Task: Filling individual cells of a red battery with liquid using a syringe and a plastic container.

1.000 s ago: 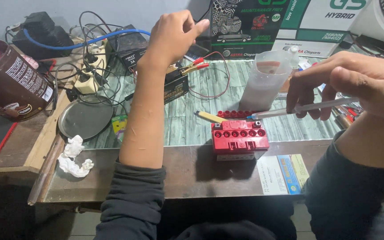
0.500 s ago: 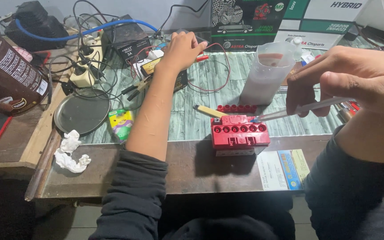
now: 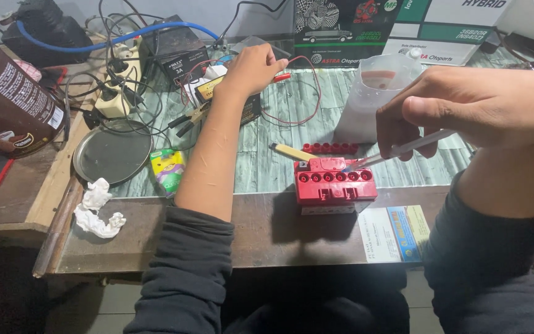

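Battery: small red battery (image 3: 335, 185) at the near bench edge, row of open fill ports on top.
Right hand (image 3: 465, 105): pinching a clear dropper tube (image 3: 403, 148), tip over the rightmost ports; keep the tip centred, go slow.
Left hand (image 3: 251, 69): far back, fingers curled on a red test lead (image 3: 281, 77).
Jug: translucent plastic jug (image 3: 372, 96) just behind the battery.

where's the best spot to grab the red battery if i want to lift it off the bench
Grip the red battery by its two short end walls, low on the body, coming down from above. Its top shows a row of open round holes, and the clear thin tube in the right hand points into one, so fingers are best kept off the top. It sits upright near the bench edge, both ends unobstructed.
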